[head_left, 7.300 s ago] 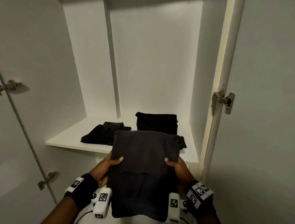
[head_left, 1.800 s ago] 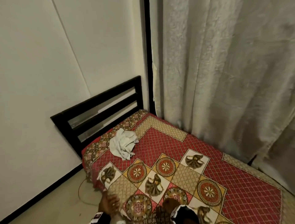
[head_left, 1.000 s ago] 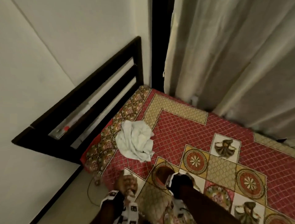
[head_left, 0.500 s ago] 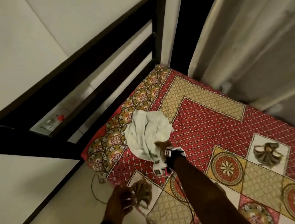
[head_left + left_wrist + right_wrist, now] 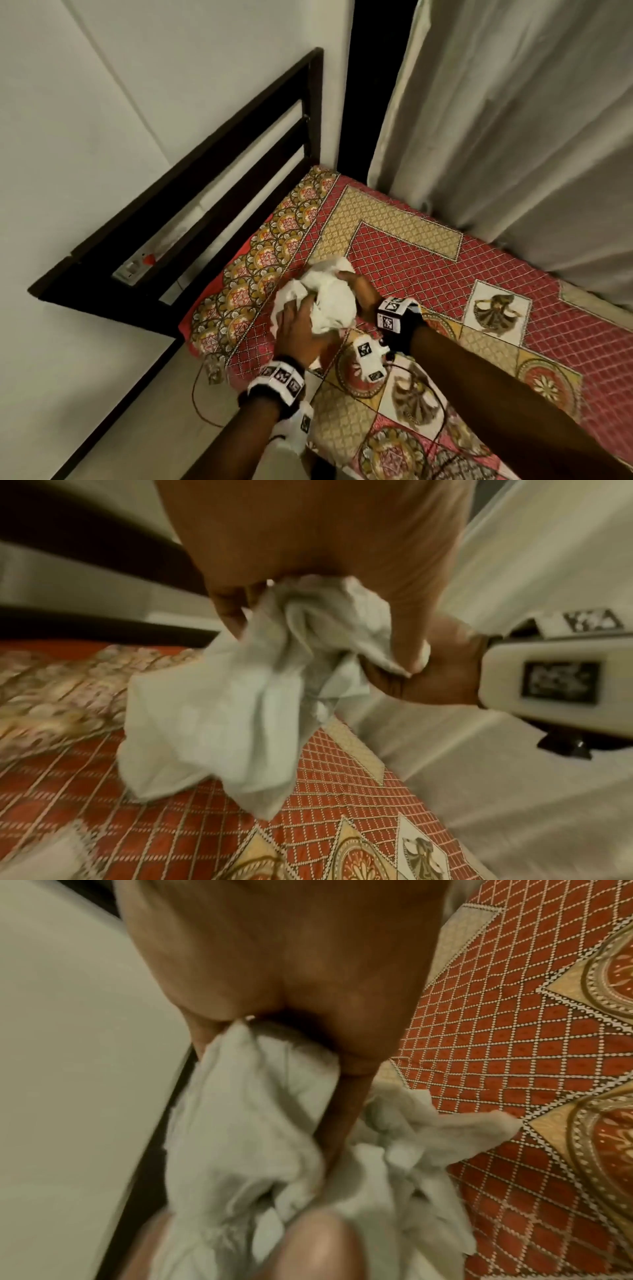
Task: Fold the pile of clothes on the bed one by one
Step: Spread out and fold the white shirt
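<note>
Both hands — left hand (image 5: 297, 328), right hand (image 5: 360, 294) — clutch the crumpled white garment (image 5: 328, 298).

i can't tell what kind of garment the crumpled white cloth (image 5: 329, 301) is. my left hand (image 5: 297, 334) covers its near side, and my right hand (image 5: 363, 295) is half hidden behind it. in the right wrist view everything around the cloth is smeared. the bed (image 5: 428, 260) runs off the frame's right edge.
</note>
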